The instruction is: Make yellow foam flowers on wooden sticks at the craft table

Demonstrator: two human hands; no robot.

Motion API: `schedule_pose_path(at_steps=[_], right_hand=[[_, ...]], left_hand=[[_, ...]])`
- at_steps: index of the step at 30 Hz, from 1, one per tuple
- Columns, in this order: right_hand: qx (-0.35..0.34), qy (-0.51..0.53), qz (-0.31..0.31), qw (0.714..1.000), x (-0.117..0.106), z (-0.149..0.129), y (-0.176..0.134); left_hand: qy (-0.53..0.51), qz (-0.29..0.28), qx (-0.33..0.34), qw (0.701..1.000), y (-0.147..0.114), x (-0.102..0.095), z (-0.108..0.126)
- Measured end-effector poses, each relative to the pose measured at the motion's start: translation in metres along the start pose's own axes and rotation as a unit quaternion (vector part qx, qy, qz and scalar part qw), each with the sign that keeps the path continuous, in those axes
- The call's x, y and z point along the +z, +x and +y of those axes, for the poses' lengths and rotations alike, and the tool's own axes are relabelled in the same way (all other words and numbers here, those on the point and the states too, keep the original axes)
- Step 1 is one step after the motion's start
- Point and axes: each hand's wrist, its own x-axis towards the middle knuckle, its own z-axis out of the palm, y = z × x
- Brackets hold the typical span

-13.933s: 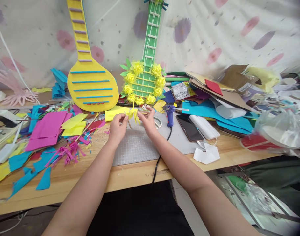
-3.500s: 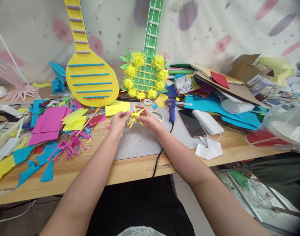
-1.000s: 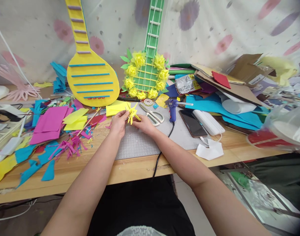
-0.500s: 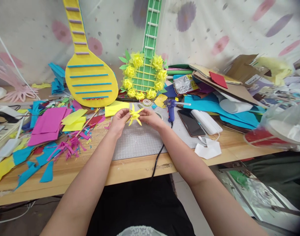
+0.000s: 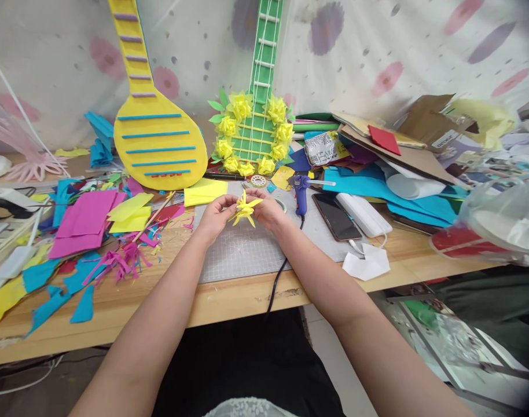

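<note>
Works at the near edge of a wooden table, crossed by a black cable. Has torn blue scraps at near left, a creased white paper piece at near right, then magenta sheets on the left and a dark phone on the right. Between those, over a gray cutting mat, holds a spiky yellow paper flower, pinched between thumb and fingers of the left hand and met from the right by the half-curled right hand, with fingertips too hidden to tell how far closed. Farther off, faces a blue glue gun at right, then a yellow guitar-shaped cutout at left and, right of it, a green one ringed with yellow roses, before a flower-patterned curtain.
</note>
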Motion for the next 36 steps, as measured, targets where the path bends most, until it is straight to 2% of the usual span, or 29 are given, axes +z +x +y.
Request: schedule_pose_path(at_steps=[5,12,22,31,36], right_hand=[[0.023,-0.014,0.022,0.999,0.001,0.001,-0.001],[0.035,-0.032,0.028,0.998,0.001,0.000,-0.003],[0.041,-0.003,0.044,0.998,0.001,0.002,0.001],[0.022,0.005,0.069,0.997,0.002,0.001,0.000],[0.008,-0.007,0.081,0.997,0.004,0.002,-0.001]], left_hand=[[0.024,0.000,0.007,1.000,0.000,0.000,0.000],[0.030,0.010,-0.021,0.999,-0.003,0.007,0.004],[-0.029,0.004,-0.102,0.994,-0.003,0.008,0.002],[0.016,0.082,-0.075,0.994,-0.002,0.008,-0.001],[0.061,0.103,-0.050,0.992,-0.001,0.008,-0.006]])
